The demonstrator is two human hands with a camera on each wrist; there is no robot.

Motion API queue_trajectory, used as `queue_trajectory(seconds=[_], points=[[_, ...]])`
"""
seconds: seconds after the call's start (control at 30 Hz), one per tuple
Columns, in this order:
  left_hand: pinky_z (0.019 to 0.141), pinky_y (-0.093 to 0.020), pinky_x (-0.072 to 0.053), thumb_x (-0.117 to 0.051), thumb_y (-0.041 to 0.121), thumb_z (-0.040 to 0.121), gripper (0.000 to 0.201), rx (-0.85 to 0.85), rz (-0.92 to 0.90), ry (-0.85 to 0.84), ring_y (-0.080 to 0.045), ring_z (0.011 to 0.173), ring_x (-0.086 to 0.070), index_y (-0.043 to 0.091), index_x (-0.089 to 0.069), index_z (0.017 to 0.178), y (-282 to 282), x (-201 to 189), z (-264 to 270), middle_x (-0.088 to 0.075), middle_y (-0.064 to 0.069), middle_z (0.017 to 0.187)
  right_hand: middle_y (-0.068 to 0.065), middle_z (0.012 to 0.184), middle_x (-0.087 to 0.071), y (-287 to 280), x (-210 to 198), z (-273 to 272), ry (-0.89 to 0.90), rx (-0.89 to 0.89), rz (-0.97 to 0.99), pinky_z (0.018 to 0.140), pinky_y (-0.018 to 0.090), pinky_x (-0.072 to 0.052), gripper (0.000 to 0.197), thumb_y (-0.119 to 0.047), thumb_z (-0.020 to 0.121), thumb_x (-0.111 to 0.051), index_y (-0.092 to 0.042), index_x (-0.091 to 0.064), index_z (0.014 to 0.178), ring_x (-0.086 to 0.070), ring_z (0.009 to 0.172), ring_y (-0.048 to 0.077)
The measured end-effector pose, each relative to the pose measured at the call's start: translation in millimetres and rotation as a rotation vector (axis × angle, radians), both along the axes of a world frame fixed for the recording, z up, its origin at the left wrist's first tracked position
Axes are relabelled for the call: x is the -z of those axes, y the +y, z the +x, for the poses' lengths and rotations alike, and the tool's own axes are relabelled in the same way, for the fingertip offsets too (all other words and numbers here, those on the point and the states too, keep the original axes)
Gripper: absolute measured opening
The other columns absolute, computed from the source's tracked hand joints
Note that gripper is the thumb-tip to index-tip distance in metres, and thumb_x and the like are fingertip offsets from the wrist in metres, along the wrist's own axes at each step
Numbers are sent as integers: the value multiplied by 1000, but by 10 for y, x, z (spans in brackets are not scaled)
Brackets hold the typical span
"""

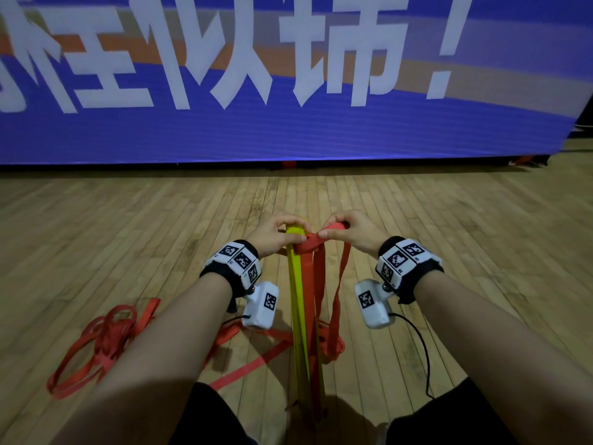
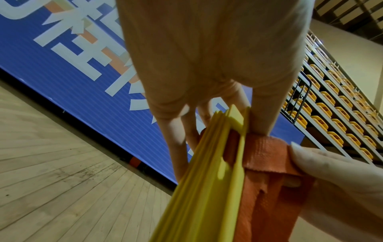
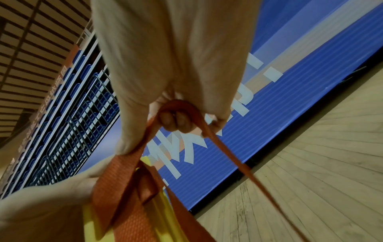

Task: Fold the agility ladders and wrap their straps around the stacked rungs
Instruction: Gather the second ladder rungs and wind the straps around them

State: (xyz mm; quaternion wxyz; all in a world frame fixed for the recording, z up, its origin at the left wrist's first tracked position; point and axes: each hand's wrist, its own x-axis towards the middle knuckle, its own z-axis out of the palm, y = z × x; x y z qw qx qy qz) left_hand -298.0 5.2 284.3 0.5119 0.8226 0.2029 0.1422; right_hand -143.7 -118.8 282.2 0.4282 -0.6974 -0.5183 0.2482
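Note:
A stack of yellow rungs [image 1: 300, 303] stands on end on the wooden floor between my knees. My left hand [image 1: 277, 236] grips its top; the rungs [image 2: 209, 172] sit between thumb and fingers. Red strap [image 1: 309, 244] crosses the top of the stack. My right hand [image 1: 345, 231] pinches a loop of this strap [image 3: 178, 106], which runs over curled fingers. Further strap lengths [image 1: 338, 284] hang down beside the rungs. In the left wrist view the right thumb presses the strap [image 2: 267, 153] against the stack's side.
A loose pile of red strap [image 1: 106, 338] lies on the floor at my left. A big blue banner [image 1: 288, 130] stands ahead. Black wrist-camera cable [image 1: 423, 348] hangs on the right. Tiered seats [image 2: 335, 106] rise beyond.

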Motion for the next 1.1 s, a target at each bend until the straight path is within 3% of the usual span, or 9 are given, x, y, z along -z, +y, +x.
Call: queue_trajectory(seconds=[0.1,0.17,0.23,0.37,0.43,0.57,0.7,0.87,1.1], points=[[58,-20,-55,-61,4,89,16,-5,-36,-25,-10,90,-54,19,-64,88,-11,1,-1,-46,-3,118,3,86,-60,7,18,-31,81,3,49,70,11,-44,9,-12,87,-65,-17,-61,81,-54,77,8],[62,-23,-56,-61,4,89,17,6,-72,-44,-12,92,-57,20,-66,90,-15,18,-1,-50,1,113,14,100,-62,3,55,-46,164,-24,53,84,20,-46,10,-8,89,-62,-16,-60,82,-57,91,15],[67,-28,-57,-63,6,88,17,15,-148,-71,-17,101,-59,21,-68,95,-3,41,-15,-54,2,116,19,103,-62,1,93,-48,186,-33,46,91,27,-45,11,-9,90,-60,-15,-59,82,-56,96,19],[78,-35,-56,-66,10,86,26,20,-283,-105,-22,112,-59,26,-68,106,24,62,-60,-55,-1,127,7,86,-59,4,106,-64,186,-24,75,74,10,-44,15,-4,91,-57,-14,-53,80,-54,82,12],[79,-34,-57,-65,6,86,29,31,-343,-106,-22,110,-60,24,-66,109,31,57,-80,-55,-2,127,3,80,-57,9,117,-66,217,-28,90,69,7,-45,17,-1,92,-55,-13,-52,80,-55,76,8],[82,-37,-57,-66,1,83,31,49,-386,-119,-22,106,-62,20,-65,108,37,67,-102,-57,-3,123,3,80,-59,20,155,-37,262,-9,116,70,8,-45,17,-2,92,-56,-13,-51,80,-56,77,10],[70,-28,-56,-67,2,83,24,-9,-343,-162,-13,94,-65,20,-67,99,33,93,-94,-62,3,116,6,83,-59,35,186,-53,326,-3,153,71,10,-45,19,0,91,-56,-12,-51,78,-55,78,11],[68,-27,-57,-69,0,81,27,-43,-336,-173,-11,89,-67,20,-67,98,33,116,-74,-64,5,112,5,83,-61,58,226,-58,358,16,161,69,12,-47,18,-2,90,-58,-12,-51,78,-57,74,11],[69,-26,-58,-69,-9,77,39,-8,-354,-149,-5,86,-69,19,-63,105,25,111,-72,-62,5,108,3,74,-61,96,237,-8,346,54,156,55,15,-47,18,-3,91,-58,-13,-51,77,-58,54,2]])
